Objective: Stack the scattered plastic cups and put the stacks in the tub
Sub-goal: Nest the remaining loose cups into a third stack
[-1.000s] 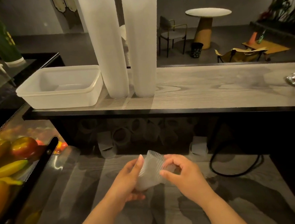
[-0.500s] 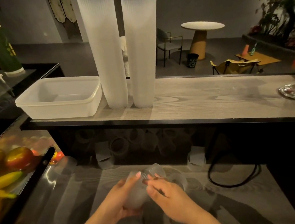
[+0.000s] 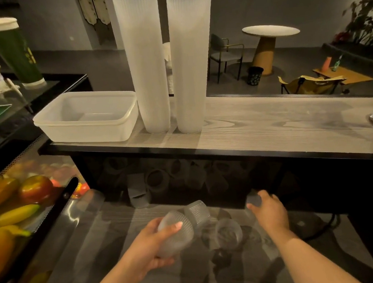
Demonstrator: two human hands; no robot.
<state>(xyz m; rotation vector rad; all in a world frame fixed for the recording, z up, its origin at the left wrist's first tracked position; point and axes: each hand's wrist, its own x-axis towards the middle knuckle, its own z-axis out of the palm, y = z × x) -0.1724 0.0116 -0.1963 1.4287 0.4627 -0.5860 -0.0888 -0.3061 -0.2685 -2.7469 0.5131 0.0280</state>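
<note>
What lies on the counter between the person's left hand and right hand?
The head view shows a loose clear cup lying on its side between the left hand, which grips a ribbed cup, and the right hand.

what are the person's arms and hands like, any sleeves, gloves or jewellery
Both forearms are bare as far as the frame shows: no sleeve reaches them. The left hand and right hand wear no gloves, and no ring, watch or bracelet shows. The left thumbnail is fairly long and looks pale; the dim light hides finer detail.
</note>
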